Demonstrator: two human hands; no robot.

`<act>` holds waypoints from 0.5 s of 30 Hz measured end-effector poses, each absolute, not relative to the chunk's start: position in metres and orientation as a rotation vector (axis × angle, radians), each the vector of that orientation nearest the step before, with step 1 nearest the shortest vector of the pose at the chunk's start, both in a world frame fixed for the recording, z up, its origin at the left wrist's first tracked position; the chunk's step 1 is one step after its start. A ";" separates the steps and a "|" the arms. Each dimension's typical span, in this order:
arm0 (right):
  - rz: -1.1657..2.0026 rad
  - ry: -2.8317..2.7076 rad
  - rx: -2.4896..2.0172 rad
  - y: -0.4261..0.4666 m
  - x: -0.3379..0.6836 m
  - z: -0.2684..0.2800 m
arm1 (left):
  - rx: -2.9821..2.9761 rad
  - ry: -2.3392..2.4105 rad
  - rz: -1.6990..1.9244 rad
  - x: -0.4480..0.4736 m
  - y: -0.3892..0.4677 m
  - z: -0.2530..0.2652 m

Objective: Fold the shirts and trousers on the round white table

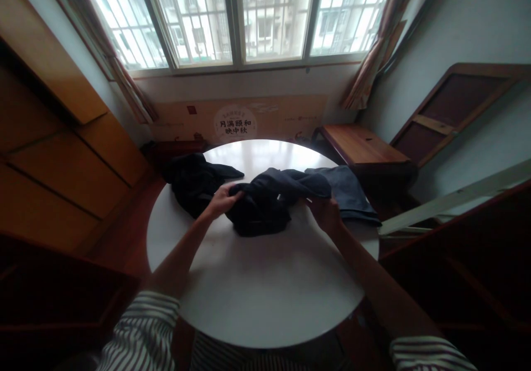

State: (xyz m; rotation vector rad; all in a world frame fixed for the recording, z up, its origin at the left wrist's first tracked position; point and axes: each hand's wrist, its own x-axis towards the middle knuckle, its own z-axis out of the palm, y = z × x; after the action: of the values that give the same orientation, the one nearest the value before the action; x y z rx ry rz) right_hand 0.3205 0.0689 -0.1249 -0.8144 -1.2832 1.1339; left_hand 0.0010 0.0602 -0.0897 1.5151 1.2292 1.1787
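Observation:
A crumpled dark navy garment (265, 202) lies bunched across the middle of the table; its exact kind cannot be made out. My left hand (225, 199) pinches its left end between thumb and fingers. At the other side, my right hand (326, 212) grips the garment's right end from below, with the fingers partly hidden under the cloth. A black piece of clothing (191, 183) is heaped to the left, just beyond my left hand. Beyond my right hand, a dark grey folded garment (352, 194) lies flat and hangs slightly over the table's right edge.
The white round table (269, 288) stands in front of me. Behind it are a barred window (236, 17) and a printed cardboard panel (186, 114). A low wooden table (365, 147) is at the back right, and wooden cabinets (50, 155) line the left.

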 end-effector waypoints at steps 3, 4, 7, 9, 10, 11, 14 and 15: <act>1.136 -1.129 -0.801 0.069 0.321 -0.126 | 1.095 1.170 1.490 -0.020 0.067 -0.078; 1.160 -1.088 -0.814 0.069 0.322 -0.128 | 1.027 1.164 1.562 -0.026 0.068 -0.073; 1.364 -1.090 -0.851 0.070 0.322 -0.131 | 1.041 1.157 1.659 -0.036 0.069 -0.064; 1.565 -1.172 -0.839 0.067 0.322 -0.130 | 1.114 1.157 1.737 -0.035 0.069 -0.062; 1.651 -1.203 -0.818 0.065 0.322 -0.128 | 1.174 1.164 1.766 -0.033 0.068 -0.062; 1.720 -1.224 -0.793 0.063 0.321 -0.125 | 1.249 1.177 1.763 -0.030 0.067 -0.064; 1.830 -1.235 -0.709 0.055 0.319 -0.113 | 1.546 1.246 1.460 -0.024 0.063 -0.071; 1.818 -1.225 -0.682 0.053 0.318 -0.109 | 1.651 1.287 1.308 -0.023 0.061 -0.074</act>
State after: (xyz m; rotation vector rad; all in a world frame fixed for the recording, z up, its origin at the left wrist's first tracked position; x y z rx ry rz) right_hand 0.3184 0.0531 -0.1092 -0.6815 -1.2246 1.8183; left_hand -0.0233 0.0610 -0.0745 1.6512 1.2874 1.3077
